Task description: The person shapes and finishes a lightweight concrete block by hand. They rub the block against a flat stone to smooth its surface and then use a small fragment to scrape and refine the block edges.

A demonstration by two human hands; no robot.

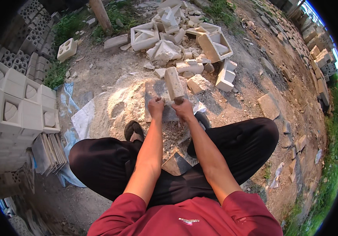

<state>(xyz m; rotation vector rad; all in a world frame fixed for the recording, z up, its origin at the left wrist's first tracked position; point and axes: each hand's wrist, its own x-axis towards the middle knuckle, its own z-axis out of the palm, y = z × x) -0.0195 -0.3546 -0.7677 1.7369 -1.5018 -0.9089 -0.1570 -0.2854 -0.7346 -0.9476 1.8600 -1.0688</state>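
My right hand (182, 109) is closed around the short dark handle of a mallet (173, 83). Its long block-shaped head is coated in pale dust and points away from me. Close by on the left, my left hand (156, 107) is closed in a fist, thumb on top; whatever it may hold is too small to make out. Both hands are over a flat grey slab (151, 91) on the ground between my feet. Pale powder (127, 96) lies heaped along the slab's left side.
Broken pale blocks and rubble (165, 51) are piled just beyond the slab. Moulded white blocks (23, 94) stand stacked at the left, with thin boards (50, 151) leaning below them. A wooden post (101, 16) rises at the back. A flat stone (268, 105) lies to the right.
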